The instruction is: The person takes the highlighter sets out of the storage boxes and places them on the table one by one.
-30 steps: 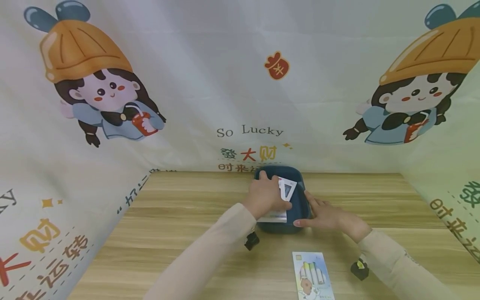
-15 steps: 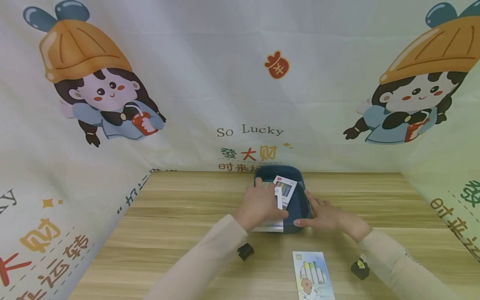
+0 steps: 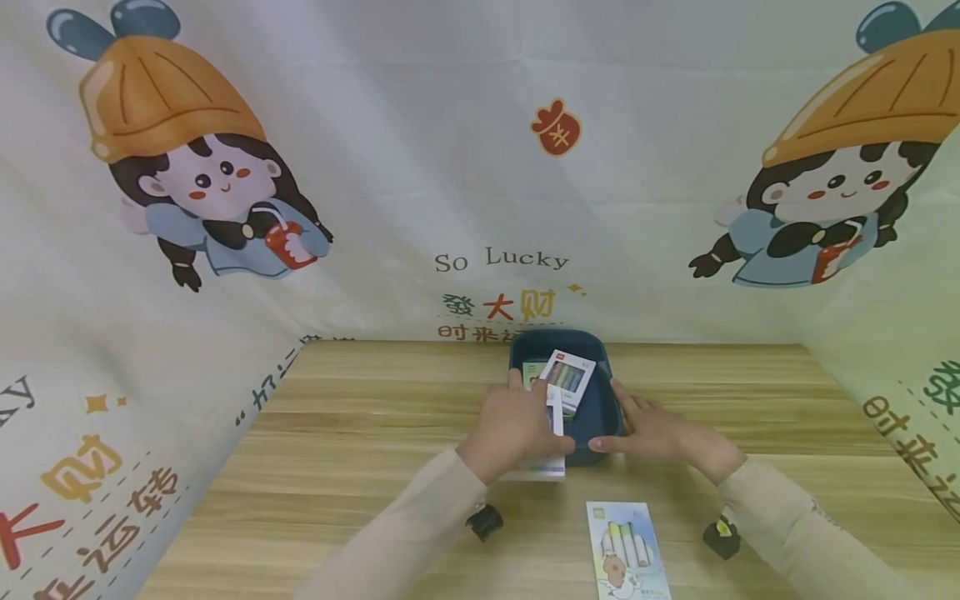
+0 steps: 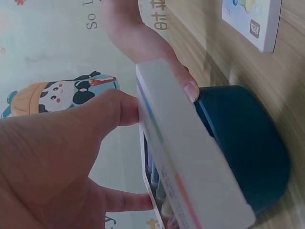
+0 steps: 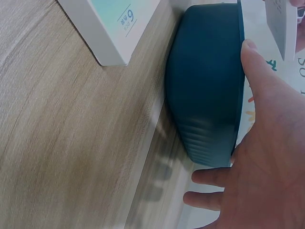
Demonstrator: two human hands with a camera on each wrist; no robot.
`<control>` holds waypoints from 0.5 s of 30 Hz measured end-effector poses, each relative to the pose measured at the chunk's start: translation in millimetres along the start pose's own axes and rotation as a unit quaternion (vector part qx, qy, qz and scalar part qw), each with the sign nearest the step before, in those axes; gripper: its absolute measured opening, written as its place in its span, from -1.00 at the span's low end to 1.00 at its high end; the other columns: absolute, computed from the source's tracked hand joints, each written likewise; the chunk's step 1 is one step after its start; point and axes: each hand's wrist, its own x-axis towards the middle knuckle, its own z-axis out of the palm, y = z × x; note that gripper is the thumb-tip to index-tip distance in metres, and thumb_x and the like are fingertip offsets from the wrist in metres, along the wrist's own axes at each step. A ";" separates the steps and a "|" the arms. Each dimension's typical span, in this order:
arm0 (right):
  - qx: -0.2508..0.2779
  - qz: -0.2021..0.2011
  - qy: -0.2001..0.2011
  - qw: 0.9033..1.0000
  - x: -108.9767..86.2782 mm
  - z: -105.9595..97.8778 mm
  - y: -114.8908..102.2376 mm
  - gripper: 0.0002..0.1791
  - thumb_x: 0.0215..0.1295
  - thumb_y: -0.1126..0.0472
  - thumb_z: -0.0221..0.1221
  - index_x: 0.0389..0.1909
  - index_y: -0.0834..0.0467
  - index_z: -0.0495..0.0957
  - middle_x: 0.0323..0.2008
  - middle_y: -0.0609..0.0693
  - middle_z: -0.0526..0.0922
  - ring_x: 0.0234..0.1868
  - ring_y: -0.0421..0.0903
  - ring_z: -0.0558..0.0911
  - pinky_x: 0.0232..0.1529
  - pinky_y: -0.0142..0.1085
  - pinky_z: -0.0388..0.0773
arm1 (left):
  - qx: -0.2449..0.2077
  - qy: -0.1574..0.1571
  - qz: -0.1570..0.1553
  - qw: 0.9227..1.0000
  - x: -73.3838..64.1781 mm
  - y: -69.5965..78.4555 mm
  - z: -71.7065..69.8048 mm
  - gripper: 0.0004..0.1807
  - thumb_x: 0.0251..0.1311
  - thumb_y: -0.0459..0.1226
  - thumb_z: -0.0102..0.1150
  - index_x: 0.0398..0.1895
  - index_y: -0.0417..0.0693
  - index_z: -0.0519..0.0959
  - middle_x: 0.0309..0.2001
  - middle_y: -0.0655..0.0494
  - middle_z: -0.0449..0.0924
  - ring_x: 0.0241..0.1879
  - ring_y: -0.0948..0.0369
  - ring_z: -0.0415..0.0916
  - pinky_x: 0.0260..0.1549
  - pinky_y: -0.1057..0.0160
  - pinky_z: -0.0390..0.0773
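My left hand (image 3: 513, 425) grips a flat white marker box (image 4: 190, 143) over the near-left side of a dark blue plastic bin (image 3: 598, 421). The left wrist view shows coloured barrels through the box's window, with thumb and fingers on its window face. Inside the bin lie a white box with a window of coloured sticks (image 3: 568, 381) and, partly under it, a green-edged box (image 3: 531, 371). My right hand (image 3: 656, 431) touches the bin's right side, thumb on the rim and fingers spread along the outer wall, as the right wrist view (image 5: 271, 119) confirms.
A light blue and white box with pictured markers (image 3: 628, 546) lies on the wooden table (image 3: 360, 417), nearer to me than the bin. Behind the table hangs a printed white cloth (image 3: 420, 167), close to the bin's far side.
My left hand has drawn the held marker box back toward me and slightly left, from over the bin to its near edge, uncovering the boxes inside. The right hand stays at the bin.
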 end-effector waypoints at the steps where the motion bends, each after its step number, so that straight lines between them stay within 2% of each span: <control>1: 0.000 0.001 0.000 1.000 0.1 0.4 -0.1 0.30 0.15 -0.57 0.02 0.58 0.21 -0.29 0.49 0.43 0.08 0.44 0.54 0.11 0.25 0.49 0.16 | 0.000 0.002 0.004 1.000 -1.4 -0.7 0.9 -0.01 -0.06 0.25 0.37 0.38 -0.13 0.36 0.37 -0.26 0.31 0.14 -0.11 0.46 0.17 0.00 0.52; 4: 0.003 0.002 0.003 1.000 0.9 1.2 0.2 0.29 0.15 -0.57 0.01 0.58 0.21 -0.28 0.50 0.42 0.07 0.45 0.53 0.11 0.27 0.49 0.15 | -0.003 0.000 0.004 1.000 -5.9 -1.7 2.0 0.00 -0.06 0.25 0.37 0.39 -0.11 0.36 0.37 -0.26 0.30 0.16 -0.11 0.45 0.18 -0.01 0.52; 8: 0.003 0.000 0.007 1.000 0.8 1.4 0.0 0.29 0.15 -0.56 0.02 0.58 0.22 -0.27 0.49 0.42 0.08 0.44 0.53 0.13 0.27 0.47 0.17 | -0.019 -0.006 -0.003 1.000 -12.3 -1.9 2.9 -0.01 -0.08 0.23 0.39 0.40 -0.08 0.36 0.35 -0.26 0.30 0.08 -0.11 0.48 0.08 -0.04 0.58; 15: 0.005 -0.005 0.010 1.000 -0.3 -0.2 -0.5 0.27 0.17 -0.54 0.03 0.57 0.24 -0.26 0.49 0.44 0.07 0.43 0.55 0.13 0.25 0.49 0.17 | 0.011 0.002 0.000 1.000 -19.2 -2.5 8.5 0.01 -0.10 0.27 0.37 0.39 -0.06 0.36 0.31 -0.25 0.39 0.03 -0.12 0.55 -0.07 -0.02 0.61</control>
